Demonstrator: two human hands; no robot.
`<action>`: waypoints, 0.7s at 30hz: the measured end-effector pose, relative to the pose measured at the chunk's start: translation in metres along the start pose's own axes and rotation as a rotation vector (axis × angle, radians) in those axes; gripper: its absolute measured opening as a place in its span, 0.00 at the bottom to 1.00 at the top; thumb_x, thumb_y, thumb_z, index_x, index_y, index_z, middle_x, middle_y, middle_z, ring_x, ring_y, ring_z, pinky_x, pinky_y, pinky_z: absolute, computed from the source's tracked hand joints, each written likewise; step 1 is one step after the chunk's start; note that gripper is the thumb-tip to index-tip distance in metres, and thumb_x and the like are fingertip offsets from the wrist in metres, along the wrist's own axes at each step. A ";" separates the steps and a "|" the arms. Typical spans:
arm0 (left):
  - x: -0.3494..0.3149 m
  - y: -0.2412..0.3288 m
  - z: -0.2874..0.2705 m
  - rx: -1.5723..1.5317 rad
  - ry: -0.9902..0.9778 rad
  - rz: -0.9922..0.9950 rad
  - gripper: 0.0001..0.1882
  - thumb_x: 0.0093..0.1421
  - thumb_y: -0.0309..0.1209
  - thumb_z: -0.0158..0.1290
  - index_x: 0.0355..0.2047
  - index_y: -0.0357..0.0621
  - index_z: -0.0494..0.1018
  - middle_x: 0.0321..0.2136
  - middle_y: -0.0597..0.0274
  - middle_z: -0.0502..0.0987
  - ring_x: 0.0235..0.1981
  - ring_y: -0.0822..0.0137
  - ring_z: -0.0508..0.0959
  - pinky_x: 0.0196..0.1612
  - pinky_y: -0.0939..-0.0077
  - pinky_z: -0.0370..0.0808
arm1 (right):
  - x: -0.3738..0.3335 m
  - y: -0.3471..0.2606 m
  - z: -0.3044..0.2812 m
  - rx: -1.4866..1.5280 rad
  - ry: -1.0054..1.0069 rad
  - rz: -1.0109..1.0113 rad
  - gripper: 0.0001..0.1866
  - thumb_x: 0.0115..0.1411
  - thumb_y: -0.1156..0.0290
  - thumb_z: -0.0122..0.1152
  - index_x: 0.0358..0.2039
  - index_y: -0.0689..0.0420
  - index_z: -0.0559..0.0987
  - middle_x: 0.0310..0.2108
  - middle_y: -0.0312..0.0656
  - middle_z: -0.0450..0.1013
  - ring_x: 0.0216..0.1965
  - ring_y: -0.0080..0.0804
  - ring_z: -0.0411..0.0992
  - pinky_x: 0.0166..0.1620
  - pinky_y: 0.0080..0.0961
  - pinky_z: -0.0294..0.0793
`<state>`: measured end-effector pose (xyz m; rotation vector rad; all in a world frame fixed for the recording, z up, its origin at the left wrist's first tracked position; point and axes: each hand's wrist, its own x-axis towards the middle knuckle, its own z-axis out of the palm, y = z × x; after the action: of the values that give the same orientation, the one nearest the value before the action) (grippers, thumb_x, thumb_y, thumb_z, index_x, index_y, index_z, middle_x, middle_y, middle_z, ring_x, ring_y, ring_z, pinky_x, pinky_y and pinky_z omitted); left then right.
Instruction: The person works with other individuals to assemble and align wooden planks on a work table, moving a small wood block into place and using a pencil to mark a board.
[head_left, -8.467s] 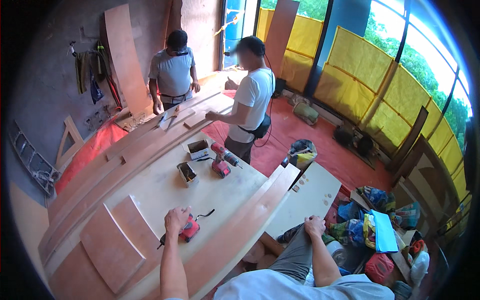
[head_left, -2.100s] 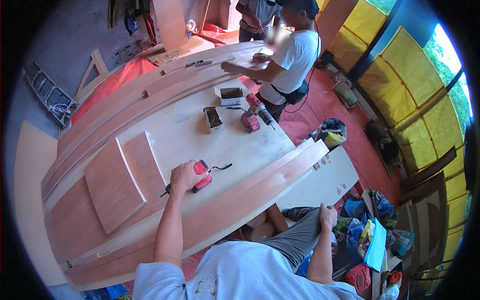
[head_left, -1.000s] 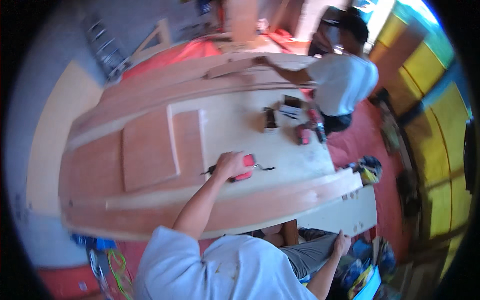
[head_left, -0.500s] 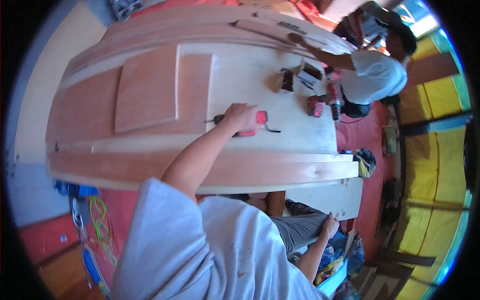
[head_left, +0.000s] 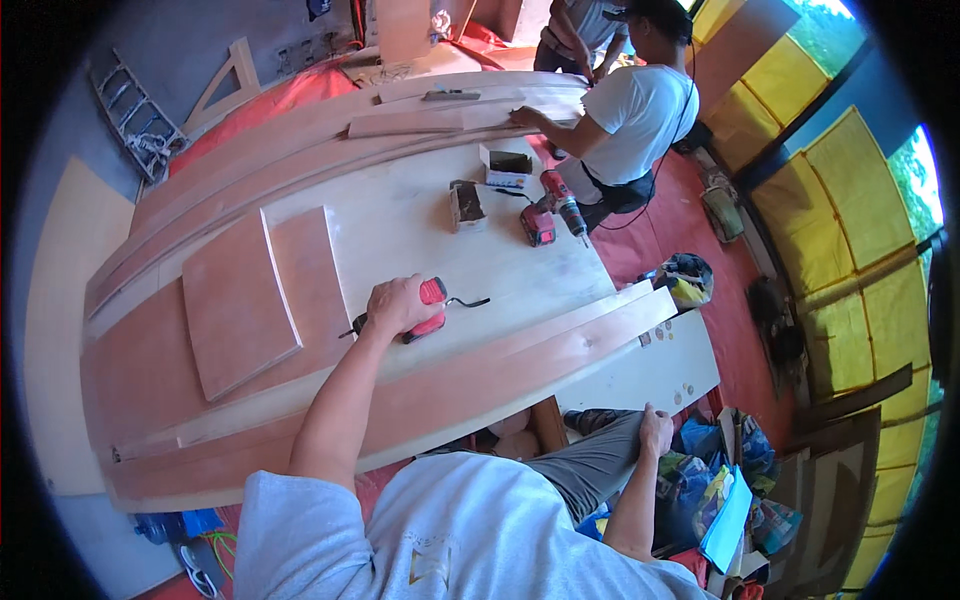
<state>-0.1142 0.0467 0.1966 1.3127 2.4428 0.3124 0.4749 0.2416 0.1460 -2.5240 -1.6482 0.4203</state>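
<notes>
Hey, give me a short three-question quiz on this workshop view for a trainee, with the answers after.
1. The camera wearer's right hand rests on: A) a ladder; B) their grey trouser leg; C) yellow sheeting.
2. True or false: the camera wearer's left hand is on a red tool.
3. How many small open boxes are on the tabletop near the red drill?

Key: 1. B. 2. True. 3. Two.

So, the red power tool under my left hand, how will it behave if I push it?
The red power tool probably feels heavy for its size, given its chunky body. Its blocky shape should resist rolling, and the curved black strip sticking out might snag.
</notes>
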 end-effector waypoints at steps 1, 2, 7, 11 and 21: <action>0.000 0.000 0.000 -0.003 0.008 -0.002 0.39 0.57 0.63 0.65 0.57 0.46 0.80 0.47 0.44 0.87 0.52 0.44 0.86 0.56 0.47 0.81 | -0.001 0.000 -0.001 0.002 -0.007 0.009 0.35 0.65 0.40 0.62 0.58 0.56 0.87 0.60 0.57 0.81 0.63 0.58 0.78 0.65 0.51 0.76; -0.001 0.001 -0.001 -0.006 0.016 -0.005 0.38 0.57 0.63 0.65 0.56 0.46 0.81 0.47 0.44 0.87 0.52 0.44 0.86 0.56 0.46 0.81 | -0.002 -0.001 -0.001 -0.002 -0.008 0.014 0.35 0.65 0.40 0.62 0.59 0.56 0.87 0.60 0.57 0.81 0.63 0.58 0.79 0.65 0.51 0.76; -0.004 0.007 -0.005 0.020 0.044 0.011 0.35 0.58 0.61 0.66 0.53 0.47 0.81 0.46 0.46 0.88 0.50 0.44 0.87 0.55 0.49 0.82 | -0.008 -0.003 -0.007 0.027 0.020 0.028 0.35 0.65 0.41 0.61 0.59 0.55 0.87 0.59 0.57 0.82 0.62 0.58 0.79 0.64 0.52 0.76; -0.003 0.011 -0.008 0.019 0.018 -0.015 0.34 0.58 0.61 0.66 0.52 0.48 0.82 0.46 0.46 0.88 0.50 0.45 0.87 0.55 0.49 0.82 | -0.009 -0.006 -0.010 0.016 -0.018 0.009 0.35 0.66 0.40 0.61 0.61 0.55 0.85 0.60 0.58 0.81 0.62 0.59 0.78 0.64 0.53 0.76; 0.003 0.006 0.007 -0.038 0.065 0.017 0.35 0.56 0.65 0.66 0.50 0.51 0.83 0.44 0.49 0.89 0.46 0.45 0.88 0.50 0.48 0.84 | -0.001 0.003 -0.003 -0.053 0.003 0.010 0.31 0.68 0.37 0.59 0.58 0.47 0.87 0.59 0.56 0.82 0.60 0.62 0.80 0.61 0.58 0.79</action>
<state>-0.1080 0.0526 0.1924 1.3274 2.4672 0.4099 0.4776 0.2400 0.1482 -2.5705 -1.6676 0.3787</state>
